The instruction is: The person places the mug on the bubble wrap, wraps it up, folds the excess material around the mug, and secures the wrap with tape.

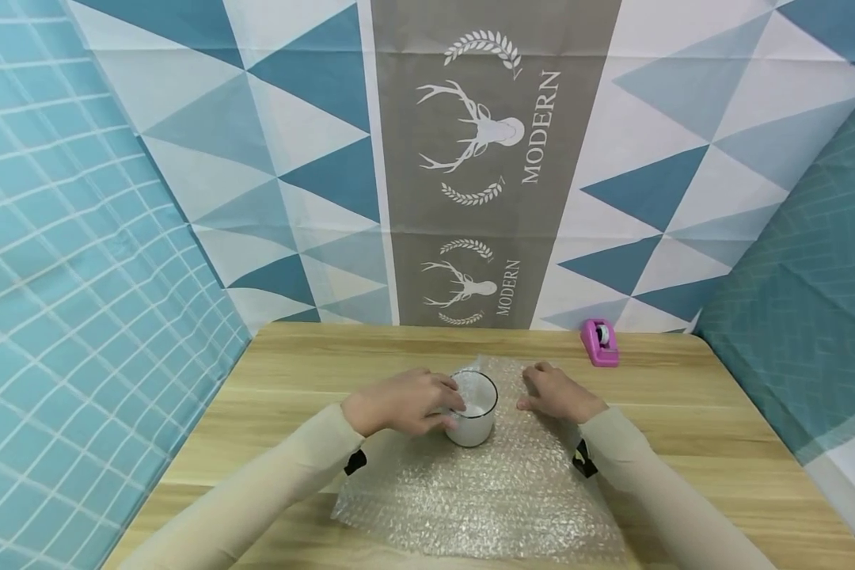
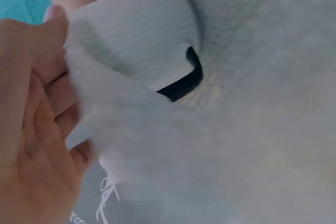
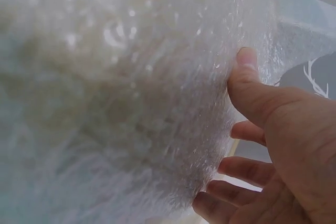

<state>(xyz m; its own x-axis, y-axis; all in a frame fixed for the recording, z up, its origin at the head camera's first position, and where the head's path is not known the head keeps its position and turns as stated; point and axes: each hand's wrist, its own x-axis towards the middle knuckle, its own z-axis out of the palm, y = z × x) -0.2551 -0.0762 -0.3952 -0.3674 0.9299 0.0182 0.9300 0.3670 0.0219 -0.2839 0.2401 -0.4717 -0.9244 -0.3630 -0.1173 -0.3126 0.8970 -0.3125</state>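
Observation:
A white mug (image 1: 470,427) with a thin dark rim stands on a sheet of clear bubble wrap (image 1: 499,491). Its black handle (image 2: 185,81) shows in the left wrist view, partly covered by a flap of wrap. At the mug's left side, my left hand (image 1: 413,402) bends its fingers over the rim and holds the flap there, thumb close to the mug. My right hand (image 1: 557,393) is at the sheet's right edge. In the right wrist view its thumb (image 3: 245,74) lies against the wrap, with the other fingers along the edge, gripping it.
A pink tape dispenser (image 1: 600,343) stands at the back right of the wooden table (image 1: 292,372). Behind the table hangs a patterned cloth (image 1: 313,158); blue tiled fabric (image 1: 78,261) borders the left. Dark wrist straps (image 1: 583,459) show below the sleeves.

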